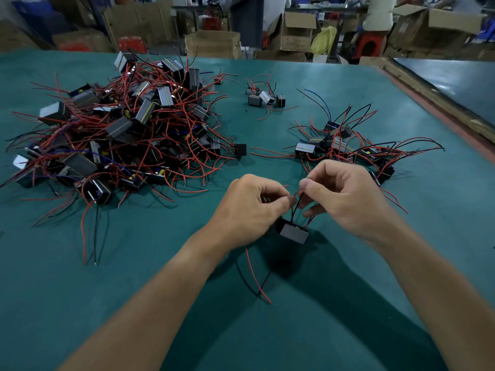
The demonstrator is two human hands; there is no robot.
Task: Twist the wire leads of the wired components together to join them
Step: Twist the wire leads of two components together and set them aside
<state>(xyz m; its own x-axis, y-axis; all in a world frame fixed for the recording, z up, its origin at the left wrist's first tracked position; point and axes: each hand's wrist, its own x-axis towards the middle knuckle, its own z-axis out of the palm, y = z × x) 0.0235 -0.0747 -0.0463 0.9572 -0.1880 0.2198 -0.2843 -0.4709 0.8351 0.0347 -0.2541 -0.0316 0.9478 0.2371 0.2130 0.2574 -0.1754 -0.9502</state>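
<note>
As left hand & right hand pinch wires over block at 6 o'clock, slack grip could undo twist.

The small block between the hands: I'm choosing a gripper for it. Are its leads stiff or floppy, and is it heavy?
Its trailing leads curve loosely down to the table, so probably floppy. The block seems to hang from thin wires that the left hand and right hand pinch, so likely light, and apt to swing.
</note>
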